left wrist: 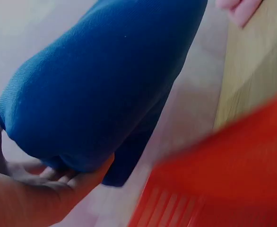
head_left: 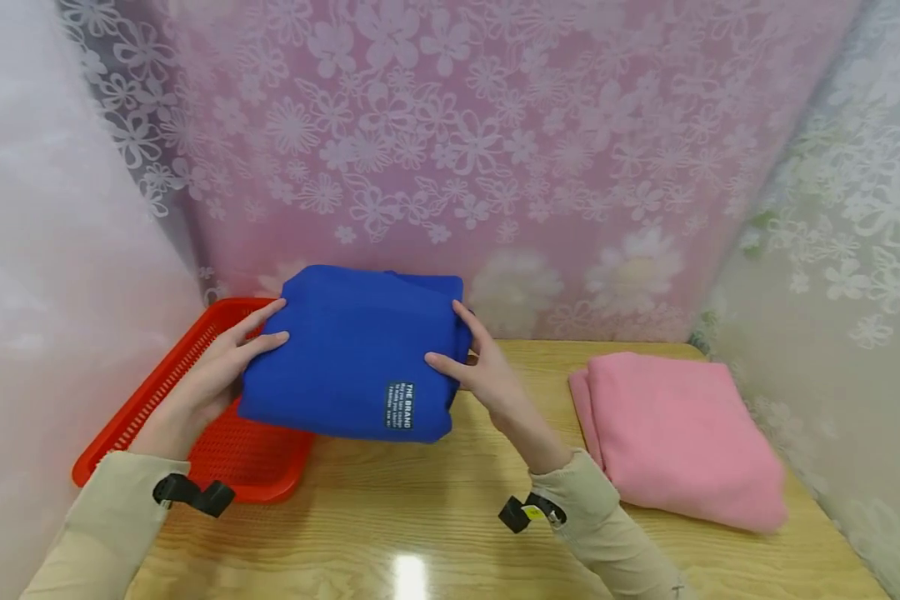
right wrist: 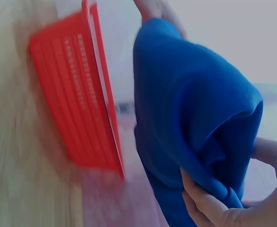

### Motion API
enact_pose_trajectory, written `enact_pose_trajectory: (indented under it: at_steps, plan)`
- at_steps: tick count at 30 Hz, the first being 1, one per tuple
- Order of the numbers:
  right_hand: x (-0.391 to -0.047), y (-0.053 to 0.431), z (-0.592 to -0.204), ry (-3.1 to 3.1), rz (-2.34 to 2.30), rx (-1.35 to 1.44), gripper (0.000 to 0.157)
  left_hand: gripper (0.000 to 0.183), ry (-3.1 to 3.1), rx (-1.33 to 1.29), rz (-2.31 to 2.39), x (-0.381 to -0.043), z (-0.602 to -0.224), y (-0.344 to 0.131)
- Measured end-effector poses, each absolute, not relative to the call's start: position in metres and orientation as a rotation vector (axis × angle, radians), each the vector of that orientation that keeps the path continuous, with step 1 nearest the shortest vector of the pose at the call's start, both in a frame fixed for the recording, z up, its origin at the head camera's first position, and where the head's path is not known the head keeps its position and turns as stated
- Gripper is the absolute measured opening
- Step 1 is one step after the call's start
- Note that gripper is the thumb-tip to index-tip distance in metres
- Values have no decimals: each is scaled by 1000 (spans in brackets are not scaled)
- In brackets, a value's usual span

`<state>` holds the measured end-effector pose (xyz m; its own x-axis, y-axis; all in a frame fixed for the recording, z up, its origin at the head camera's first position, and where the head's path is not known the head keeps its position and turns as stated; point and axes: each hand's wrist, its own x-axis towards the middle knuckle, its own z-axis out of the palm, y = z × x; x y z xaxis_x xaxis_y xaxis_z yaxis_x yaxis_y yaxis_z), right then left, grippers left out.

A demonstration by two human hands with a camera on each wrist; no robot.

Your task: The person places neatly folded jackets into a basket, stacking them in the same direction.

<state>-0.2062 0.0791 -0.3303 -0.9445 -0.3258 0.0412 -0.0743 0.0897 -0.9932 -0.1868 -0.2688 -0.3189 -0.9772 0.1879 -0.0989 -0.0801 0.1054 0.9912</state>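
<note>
A folded blue garment [head_left: 352, 350] with a dark printed label [head_left: 400, 406] near its front edge is held up between both hands. My left hand [head_left: 213, 367] grips its left side, thumb on top and fingers beneath, as the left wrist view also shows. At the opposite side my right hand [head_left: 487, 367] pinches the layered edge. In the right wrist view the folded layers [right wrist: 214, 137] open toward the camera, with fingers [right wrist: 202, 198] curled under them. The garment overlaps the red plastic basket [head_left: 270, 492], hiding part of it.
On the right of the wooden table [head_left: 390, 500] lies a folded pink garment [head_left: 675, 442]. The slotted basket sits at the table's left. A pink floral curtain [head_left: 420, 150] hangs behind, with pale sheeting [head_left: 45, 208] along the left side and more floral sheeting [head_left: 855, 333] on the right.
</note>
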Motion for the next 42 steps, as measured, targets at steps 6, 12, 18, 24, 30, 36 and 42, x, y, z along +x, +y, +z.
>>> enact_pose_trajectory:
  at_steps: [6,12,18,24,30,36,42]
  plan:
    - [-191,24,-338,2197,-1987,-464,87,60,2229,168,1902,-184,-316,-331]
    - [-176,-25,-350,2163,-1977,-525,91,58,2303,187,1820,-182,-320,-386]
    - [-172,-62,-366,2194,-1863,-593,95,59,2425,66,1640,-180,-327,-418]
    - [-173,-84,-379,2249,-1717,-566,94,66,2418,-93,1585,-178,-342,-431]
    - [-174,-92,-384,2466,-1414,-608,92,79,2468,-134,1480,-181,-355,-433]
    - [-175,-92,-388,2615,-1266,-679,91,86,2498,-101,1441,-185,-360,-426]
    - [-177,-87,-388,2648,-1259,-643,90,89,2517,-102,1382,-185,-360,-416]
